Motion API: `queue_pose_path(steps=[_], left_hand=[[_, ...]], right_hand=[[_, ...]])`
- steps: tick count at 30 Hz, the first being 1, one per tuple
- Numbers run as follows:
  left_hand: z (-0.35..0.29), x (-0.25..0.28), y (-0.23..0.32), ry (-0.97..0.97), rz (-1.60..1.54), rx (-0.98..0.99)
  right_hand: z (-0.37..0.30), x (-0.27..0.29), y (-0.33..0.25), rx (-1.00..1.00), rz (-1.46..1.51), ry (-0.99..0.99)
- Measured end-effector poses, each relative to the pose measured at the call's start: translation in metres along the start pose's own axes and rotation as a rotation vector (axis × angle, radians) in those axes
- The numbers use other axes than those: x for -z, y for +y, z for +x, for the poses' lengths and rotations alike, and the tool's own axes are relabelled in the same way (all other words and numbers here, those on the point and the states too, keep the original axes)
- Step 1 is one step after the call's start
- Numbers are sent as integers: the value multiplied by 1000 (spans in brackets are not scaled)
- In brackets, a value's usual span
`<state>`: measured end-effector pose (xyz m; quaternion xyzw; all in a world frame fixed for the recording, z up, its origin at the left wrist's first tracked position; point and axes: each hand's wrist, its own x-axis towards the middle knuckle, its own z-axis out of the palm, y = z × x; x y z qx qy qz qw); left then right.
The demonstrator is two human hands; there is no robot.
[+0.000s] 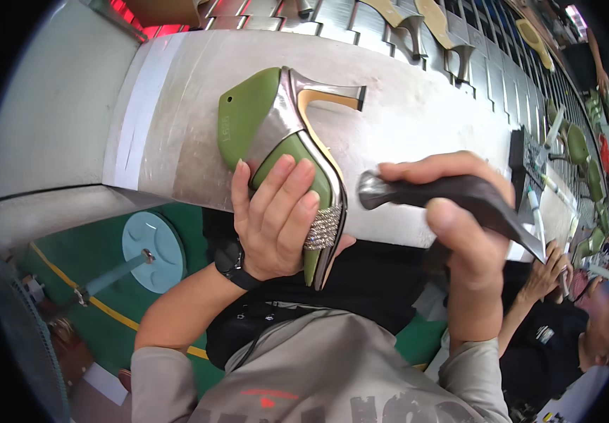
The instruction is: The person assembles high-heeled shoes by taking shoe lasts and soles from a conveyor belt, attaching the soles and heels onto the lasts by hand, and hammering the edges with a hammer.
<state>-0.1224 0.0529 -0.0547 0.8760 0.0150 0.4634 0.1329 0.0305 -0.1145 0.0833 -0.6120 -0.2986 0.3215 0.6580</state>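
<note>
My left hand [274, 222] grips a silver high-heeled shoe [276, 130] mounted on a green shoe last [248, 102]. The fingers lie over its side and the thumb is mostly hidden beneath. The shoe lies on its side, heel pointing to the right, toe towards me, with a glittering rhinestone band [324, 227] near the toe. To the right of the sole, my right hand [470, 218] is closed around a dark shoemaker's hammer [431, 194]. The hammer's rounded metal face points at the shoe and stands a little apart from it; its handle is mostly hidden and blurred.
The shoe is over a pale metal worktop [199, 63]. Behind it runs a slatted metal conveyor [332, 32] carrying heeled sole pieces [410, 32]. A dark box with pens [526, 155] stands to the right, and a co-worker [554, 338] sits beyond. A round light-blue stool [153, 250] is at lower left.
</note>
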Motion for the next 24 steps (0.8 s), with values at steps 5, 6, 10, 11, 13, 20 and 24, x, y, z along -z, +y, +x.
queue_pose_path(steps=[5, 6, 10, 11, 13, 20, 24], left_hand=[[-3, 2, -6, -71, 85, -83], [-3, 3, -8, -79, 83, -75], [-5, 1, -3, 12, 3, 55], [-6, 3, -5, -2, 1, 46], [-3, 3, -6, -12, -9, 40], [-5, 4, -2, 0, 1, 38], [-2, 2, 10, 5, -44, 95]], right_hand=[[7, -17, 12, -60, -76, 68], [10, -13, 12, -71, -74, 66], [16, -10, 9, 251, -325, -227], [14, -14, 8, 268, -362, -233], [10, -14, -4, 275, -471, -323], [-18, -34, 0, 342, -522, -340], [-57, -46, 15, 327, -481, -279]])
